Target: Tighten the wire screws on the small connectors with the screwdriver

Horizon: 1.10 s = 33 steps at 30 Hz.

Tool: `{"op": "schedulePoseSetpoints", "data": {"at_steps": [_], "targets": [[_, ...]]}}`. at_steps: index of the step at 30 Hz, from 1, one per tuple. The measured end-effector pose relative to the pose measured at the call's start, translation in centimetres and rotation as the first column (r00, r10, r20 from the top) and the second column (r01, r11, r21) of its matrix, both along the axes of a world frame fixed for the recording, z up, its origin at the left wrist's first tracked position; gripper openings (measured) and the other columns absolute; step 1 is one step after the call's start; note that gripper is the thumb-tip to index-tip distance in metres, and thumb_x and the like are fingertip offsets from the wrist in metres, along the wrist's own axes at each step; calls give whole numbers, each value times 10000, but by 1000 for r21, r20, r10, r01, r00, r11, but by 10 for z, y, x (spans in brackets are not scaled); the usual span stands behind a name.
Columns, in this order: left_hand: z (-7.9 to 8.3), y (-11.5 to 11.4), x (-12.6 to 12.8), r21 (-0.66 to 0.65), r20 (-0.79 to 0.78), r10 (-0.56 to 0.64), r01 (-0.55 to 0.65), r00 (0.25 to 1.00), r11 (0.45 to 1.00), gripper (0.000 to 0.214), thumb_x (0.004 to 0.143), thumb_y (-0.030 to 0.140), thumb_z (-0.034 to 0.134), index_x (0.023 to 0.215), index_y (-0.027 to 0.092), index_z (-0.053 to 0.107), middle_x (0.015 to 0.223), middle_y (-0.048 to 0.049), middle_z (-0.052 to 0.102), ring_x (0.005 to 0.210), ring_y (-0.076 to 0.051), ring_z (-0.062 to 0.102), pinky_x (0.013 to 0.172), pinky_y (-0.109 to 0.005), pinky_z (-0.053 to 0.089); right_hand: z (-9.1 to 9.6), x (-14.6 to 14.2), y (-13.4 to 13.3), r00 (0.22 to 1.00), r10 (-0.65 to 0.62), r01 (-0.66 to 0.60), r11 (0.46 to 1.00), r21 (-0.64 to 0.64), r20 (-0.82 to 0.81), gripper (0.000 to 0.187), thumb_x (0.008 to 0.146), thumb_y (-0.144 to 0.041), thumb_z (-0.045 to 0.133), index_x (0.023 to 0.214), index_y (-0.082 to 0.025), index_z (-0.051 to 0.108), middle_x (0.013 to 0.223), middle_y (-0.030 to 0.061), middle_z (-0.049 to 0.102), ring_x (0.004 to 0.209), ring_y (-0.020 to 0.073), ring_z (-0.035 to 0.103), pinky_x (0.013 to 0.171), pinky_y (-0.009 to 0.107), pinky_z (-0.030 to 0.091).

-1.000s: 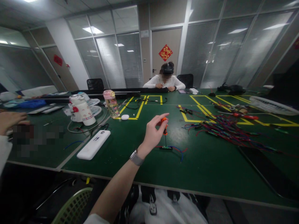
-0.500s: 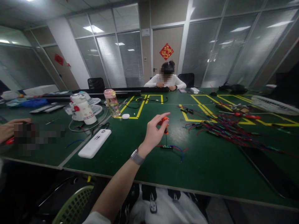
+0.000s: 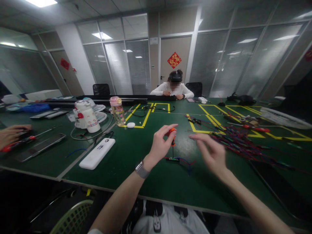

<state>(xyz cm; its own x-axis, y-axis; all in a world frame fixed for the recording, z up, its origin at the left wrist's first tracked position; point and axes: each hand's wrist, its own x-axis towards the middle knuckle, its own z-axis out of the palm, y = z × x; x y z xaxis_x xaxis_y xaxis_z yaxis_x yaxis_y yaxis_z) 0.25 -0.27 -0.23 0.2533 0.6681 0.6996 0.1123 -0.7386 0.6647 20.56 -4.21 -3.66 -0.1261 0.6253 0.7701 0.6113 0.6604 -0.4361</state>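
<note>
My left hand (image 3: 162, 141) is closed around the orange handle of a screwdriver (image 3: 173, 140), which stands upright. The screwdriver's thin shaft comes down on a small green circuit board (image 3: 172, 159) lying on the table. Red wire leaves the board's left end, and blue and red wires curl from its right. To the right of the screwdriver, my right hand (image 3: 212, 154) hovers above the table, slightly blurred. Its fingers are stretched out toward the screwdriver and apart from it, with nothing visible in them.
A tangle of wired circuit boards (image 3: 241, 139) lies to the right, by a red-handled screwdriver (image 3: 259, 129). To the left are a white power bank (image 3: 97, 153), a pink-lidded bottle (image 3: 117, 110) and a white bottle (image 3: 89, 117). A co-worker (image 3: 172, 88) sits opposite; another person's hands (image 3: 14, 135) are at far left.
My right hand has come into view from the right, near the screwdriver. My left hand keeps its hold on the screwdriver over the board. The view has tilted slightly upward.
</note>
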Motion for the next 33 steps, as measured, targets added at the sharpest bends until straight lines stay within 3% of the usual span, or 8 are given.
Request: {"op": "schedulePoseSetpoints", "data": {"at_steps": [2,5,10,17,25,31,33], "targets": [[0,-1,0,-12,-2,-24,24,1000,1000,299,946,280,454,1190,206,609,1042,-70,638,895,-164,625,798,-286,519,-12,-8,6,984,138,-118,978,-171,114,230,911,-324,539,1046,-212,688,1041,81,707,988,238,647,887,396,514],[0,-1,0,-35,7,-79,79,997,996,323,967,270,395,1216,213,592,1107,-80,627,950,-174,628,835,-296,512,-32,-19,14,931,306,-208,894,-396,202,265,831,-315,646,1079,-241,699,1116,72,700,1067,260,627,997,448,444],[-1,-2,3,-41,21,-130,131,991,991,314,958,267,421,1218,206,586,1080,-85,630,896,-163,636,793,-287,519,-44,-24,23,944,291,-200,879,-433,154,154,787,-253,686,926,-256,751,1082,60,716,1062,265,635,1015,490,418],[-2,-2,6,66,37,43,-45,998,997,170,860,260,606,1004,206,680,904,-35,590,800,-134,582,711,-241,503,-46,-27,23,967,236,-172,884,-435,97,158,744,-256,731,899,-250,757,1037,58,729,1044,273,643,972,478,460],[-1,-5,6,6,23,-61,61,998,998,310,964,244,408,1208,210,596,1107,-78,623,989,-175,603,847,-296,496,-46,-28,26,966,249,-201,888,-413,66,118,733,-237,737,846,-243,768,981,63,743,988,265,663,912,442,508],[-2,-3,6,65,25,98,-100,995,993,194,868,288,602,1029,209,677,918,-37,599,813,-142,584,718,-245,486,-44,-29,24,970,229,-173,885,-433,81,132,732,-223,732,855,-254,770,1001,62,739,1012,274,653,931,465,491],[-2,-3,6,53,25,99,-100,995,994,214,894,292,562,1058,213,675,941,-42,596,828,-141,584,735,-246,484,-43,-29,23,972,224,-169,882,-440,76,132,727,-209,736,848,-249,772,996,62,739,1013,271,651,935,462,488]]}}
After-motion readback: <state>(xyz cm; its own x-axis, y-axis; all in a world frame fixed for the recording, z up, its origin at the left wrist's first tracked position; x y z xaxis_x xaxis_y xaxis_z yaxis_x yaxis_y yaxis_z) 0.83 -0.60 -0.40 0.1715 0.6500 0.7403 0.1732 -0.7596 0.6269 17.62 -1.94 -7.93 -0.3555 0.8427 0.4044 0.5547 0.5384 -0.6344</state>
